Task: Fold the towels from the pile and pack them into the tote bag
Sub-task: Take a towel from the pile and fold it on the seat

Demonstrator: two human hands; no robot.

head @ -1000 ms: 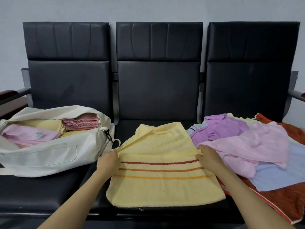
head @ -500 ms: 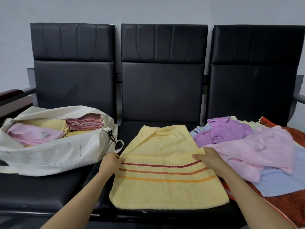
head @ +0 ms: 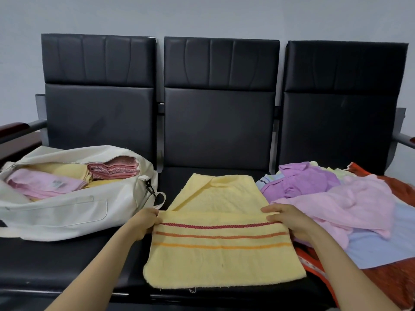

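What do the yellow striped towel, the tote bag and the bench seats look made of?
Yellow striped towel: likely cotton terry, matte, with fuzzy nap. Tote bag: probably canvas or coated fabric, cream, smooth, stitched seams. Bench seats: seemingly faux leather, black, faint sheen, pressed creases.

both arms are bare from the near edge of the view up to the wrists: the left forearm (head: pixel 94 272) and the right forearm (head: pixel 350 272) look slim and smooth. the left hand (head: pixel 143 223) and right hand (head: pixel 289 221) are bare too, the nails too blurred to tell.
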